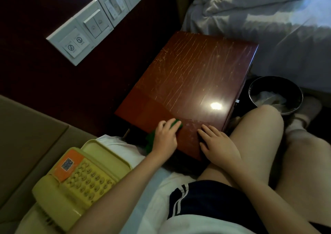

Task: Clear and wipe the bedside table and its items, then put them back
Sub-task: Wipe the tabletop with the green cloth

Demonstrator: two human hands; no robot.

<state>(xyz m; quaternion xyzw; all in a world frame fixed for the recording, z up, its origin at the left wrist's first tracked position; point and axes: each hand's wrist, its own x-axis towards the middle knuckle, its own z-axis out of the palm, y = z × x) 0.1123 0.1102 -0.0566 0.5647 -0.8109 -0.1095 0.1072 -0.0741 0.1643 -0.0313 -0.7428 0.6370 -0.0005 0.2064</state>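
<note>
Head view looks down on a white, rumpled bed (pixel 268 27) filling the far right. Left of it stands the bedside table (pixel 188 76), its red-brown top streaked with pale lines and carrying a bright glare spot toward its near right side. On the near left a yellow telephone (pixel 80 180) with an orange label lies on white bedding, just beside the person's left forearm. A white switch panel (pixel 93 24) is fixed to the dark wall at far left. A dark round bin (pixel 259 85) sits right of the table. The left hand (pixel 165 138) presses a green cloth (pixel 178 122) onto the table's near edge, fingers curled over it. The right hand (pixel 217 144) rests flat on the near corner, fingers spread, holding nothing.
</note>
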